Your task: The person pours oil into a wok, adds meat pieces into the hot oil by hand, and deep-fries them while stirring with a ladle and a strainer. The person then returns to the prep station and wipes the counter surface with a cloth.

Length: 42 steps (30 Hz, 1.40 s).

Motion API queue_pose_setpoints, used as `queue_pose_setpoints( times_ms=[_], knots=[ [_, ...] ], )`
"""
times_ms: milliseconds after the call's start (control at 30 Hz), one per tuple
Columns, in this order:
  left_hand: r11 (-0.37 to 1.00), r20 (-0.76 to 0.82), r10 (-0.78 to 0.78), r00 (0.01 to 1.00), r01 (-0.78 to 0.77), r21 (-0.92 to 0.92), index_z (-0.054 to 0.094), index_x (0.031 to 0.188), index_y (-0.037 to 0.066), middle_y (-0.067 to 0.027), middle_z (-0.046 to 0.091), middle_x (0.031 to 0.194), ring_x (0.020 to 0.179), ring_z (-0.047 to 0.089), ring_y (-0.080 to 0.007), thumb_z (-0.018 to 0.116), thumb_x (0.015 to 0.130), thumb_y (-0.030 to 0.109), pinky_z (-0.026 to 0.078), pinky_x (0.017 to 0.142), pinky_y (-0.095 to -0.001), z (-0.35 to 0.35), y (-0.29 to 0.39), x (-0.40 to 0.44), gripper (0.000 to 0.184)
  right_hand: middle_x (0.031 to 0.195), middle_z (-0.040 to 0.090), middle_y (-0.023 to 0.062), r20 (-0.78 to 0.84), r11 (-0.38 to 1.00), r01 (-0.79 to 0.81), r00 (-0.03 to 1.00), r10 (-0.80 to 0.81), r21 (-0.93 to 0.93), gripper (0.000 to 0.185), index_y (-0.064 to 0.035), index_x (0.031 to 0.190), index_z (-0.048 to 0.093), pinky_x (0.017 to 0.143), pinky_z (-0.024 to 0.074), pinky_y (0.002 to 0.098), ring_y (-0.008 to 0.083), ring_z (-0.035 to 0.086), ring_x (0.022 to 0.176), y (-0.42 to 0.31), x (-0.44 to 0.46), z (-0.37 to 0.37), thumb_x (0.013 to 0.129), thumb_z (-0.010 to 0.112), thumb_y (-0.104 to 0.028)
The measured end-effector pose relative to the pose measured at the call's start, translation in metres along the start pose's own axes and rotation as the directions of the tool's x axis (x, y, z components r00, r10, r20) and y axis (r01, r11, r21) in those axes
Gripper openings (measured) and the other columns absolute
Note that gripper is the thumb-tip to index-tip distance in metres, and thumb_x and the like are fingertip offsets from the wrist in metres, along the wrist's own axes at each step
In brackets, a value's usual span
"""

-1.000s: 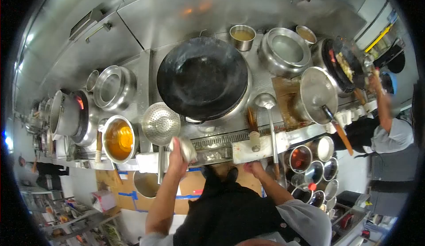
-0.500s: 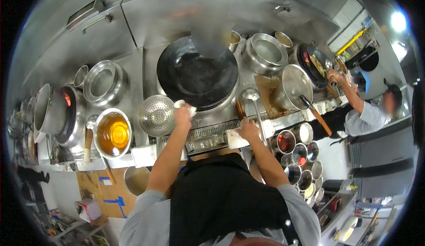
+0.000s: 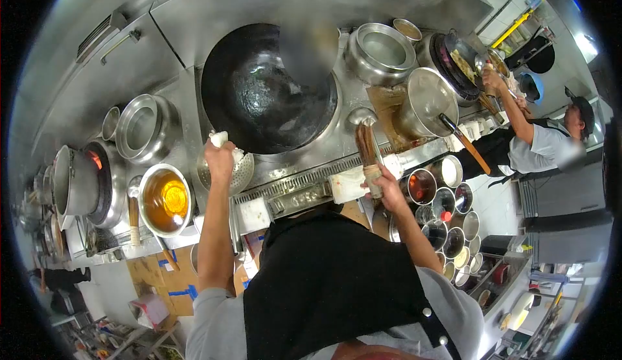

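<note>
My left hand (image 3: 219, 158) is closed around a folded white cloth (image 3: 220, 140) at the near left rim of a big black wok (image 3: 259, 101). The wok's inside looks wet and dark; a blurred patch hides its upper right part. In my right hand (image 3: 387, 188) is a bamboo wok brush (image 3: 367, 146), gripped by its bound end with the bristles pointing up and away. Behind the brush lies a steel ladle (image 3: 361, 116). A perforated strainer (image 3: 241, 172) sits below the wok, partly covered by my left hand and forearm.
A bowl of amber oil (image 3: 165, 199) stands left. To the right are a deep pot (image 3: 430, 104) with a wooden-handled tool across it, a water pot (image 3: 386, 48) and several sauce containers (image 3: 422, 186). A co-worker (image 3: 544, 136) handles another wok farther right.
My right hand has lifted the brush from beside the wok. My left hand, with the cloth, has shifted left along the wok's rim, and the wok looks more tilted.
</note>
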State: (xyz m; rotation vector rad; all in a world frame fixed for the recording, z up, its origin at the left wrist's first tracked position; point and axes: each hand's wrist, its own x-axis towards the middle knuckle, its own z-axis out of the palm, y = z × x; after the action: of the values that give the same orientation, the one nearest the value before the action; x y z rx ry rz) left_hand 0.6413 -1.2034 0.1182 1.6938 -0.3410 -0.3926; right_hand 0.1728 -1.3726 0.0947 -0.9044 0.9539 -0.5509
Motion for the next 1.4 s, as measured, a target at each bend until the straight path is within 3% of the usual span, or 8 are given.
queue_pose_setpoints(
  times_ms=[433, 633, 767, 800, 867, 1167, 1233, 1400],
  knots=[
    [0.831, 0.04, 0.369, 0.929, -0.349, 0.433, 0.058, 0.123, -0.003, -0.0257, 0.071, 0.095, 0.087, 0.071, -0.0454, 0.078, 0.073, 0.012, 0.056, 0.078, -0.0478, 0.032, 0.084, -0.093, 0.056, 0.109, 0.071, 0.0104, -0.054, 0.959, 0.284, 0.957, -0.284, 0.004, 0.061, -0.0141, 0.146, 0.053, 0.049, 0.0527, 0.0346, 0.0235, 0.068, 0.068, -0.156, 0.187, 0.177, 0.092, 0.076, -0.03],
    [0.819, -0.069, 0.469, 0.881, -0.404, 0.409, 0.056, 0.128, -0.006, -0.0253, 0.07, 0.095, 0.085, 0.071, -0.0446, 0.08, 0.072, 0.017, 0.057, 0.078, -0.0488, 0.047, 0.076, -0.096, 0.065, 0.108, 0.071, 0.0096, 0.497, 0.734, 0.655, 0.704, -0.507, -0.179, 0.048, -0.0102, 0.133, 0.062, 0.089, 0.0566, 0.036, 0.0209, 0.068, 0.104, -0.008, 0.115, 0.263, 0.089, 0.078, -0.02],
    [0.964, -0.228, 0.208, 0.951, -0.159, 0.214, 0.06, 0.107, -0.006, -0.0258, 0.071, 0.089, 0.08, 0.071, -0.0418, 0.076, 0.078, 0.011, 0.054, 0.076, -0.0475, 0.017, 0.07, -0.066, 0.037, 0.135, 0.066, 0.0114, 0.535, 0.279, 0.479, 0.825, 0.183, -0.833, 0.056, -0.0138, 0.141, 0.061, 0.106, 0.0494, 0.0437, 0.029, 0.064, 0.121, -0.042, 0.144, 0.153, 0.089, 0.077, -0.026],
    [0.972, -0.269, 0.198, 0.943, -0.153, 0.177, 0.06, 0.106, -0.008, -0.0255, 0.071, 0.089, 0.08, 0.07, -0.0391, 0.075, 0.078, 0.009, 0.054, 0.077, -0.0448, 0.014, 0.063, -0.061, 0.036, 0.135, 0.067, 0.012, 0.655, -0.15, 0.651, 0.755, 0.027, -0.744, 0.055, -0.0179, 0.139, 0.064, 0.106, 0.0498, 0.044, 0.032, 0.064, 0.122, -0.063, 0.205, 0.106, 0.088, 0.075, -0.034],
    [0.989, -0.288, 0.104, 0.952, -0.069, 0.13, 0.059, 0.105, -0.008, -0.0258, 0.07, 0.09, 0.081, 0.07, -0.0378, 0.074, 0.079, 0.01, 0.054, 0.077, -0.0434, 0.019, 0.053, -0.058, 0.035, 0.136, 0.065, 0.0192, 0.404, -0.212, 0.36, 0.887, -0.224, -0.909, 0.058, -0.011, 0.137, 0.064, 0.105, 0.0503, 0.0425, 0.035, 0.065, 0.119, -0.184, 0.22, 0.117, 0.085, 0.074, -0.034],
    [0.939, -0.223, -0.278, 0.935, 0.215, -0.269, 0.056, 0.12, -0.013, -0.0229, 0.067, 0.111, 0.096, 0.066, -0.0271, 0.073, 0.089, 0.012, 0.054, 0.087, -0.0372, 0.097, -0.037, -0.054, 0.043, 0.109, 0.073, 0.0132, 0.262, 0.225, 0.84, 0.39, -0.882, -0.494, 0.045, 0.0011, 0.123, 0.06, 0.09, 0.0539, 0.0372, 0.0217, 0.068, 0.096, -0.244, 0.352, 0.209, 0.088, 0.078, -0.02],
    [0.901, -0.187, -0.299, 0.936, 0.212, -0.379, 0.056, 0.121, -0.013, -0.022, 0.067, 0.113, 0.098, 0.065, -0.026, 0.073, 0.092, 0.015, 0.054, 0.088, -0.0365, 0.115, -0.041, -0.052, 0.044, 0.079, 0.07, 0.0117, 0.315, 0.455, 0.669, 0.707, -0.634, -0.587, 0.018, -0.0035, 0.098, 0.069, 0.06, 0.0551, 0.0352, 0.0227, 0.066, 0.067, -0.134, 0.418, 0.226, 0.087, 0.073, -0.017],
    [0.757, 0.049, -0.507, 0.861, 0.472, -0.451, 0.057, 0.13, 0.005, -0.0082, 0.067, 0.107, 0.086, 0.067, -0.0172, 0.064, 0.1, 0.045, 0.054, 0.059, -0.0342, 0.097, -0.029, -0.06, 0.05, 0.131, 0.069, 0.0124, 0.722, 0.46, 0.59, 0.666, 0.186, -0.663, 0.065, -0.0076, 0.135, 0.065, 0.11, 0.0442, 0.0355, 0.0253, 0.062, 0.123, -0.038, 0.246, 0.289, 0.077, 0.088, -0.027]
  ],
)
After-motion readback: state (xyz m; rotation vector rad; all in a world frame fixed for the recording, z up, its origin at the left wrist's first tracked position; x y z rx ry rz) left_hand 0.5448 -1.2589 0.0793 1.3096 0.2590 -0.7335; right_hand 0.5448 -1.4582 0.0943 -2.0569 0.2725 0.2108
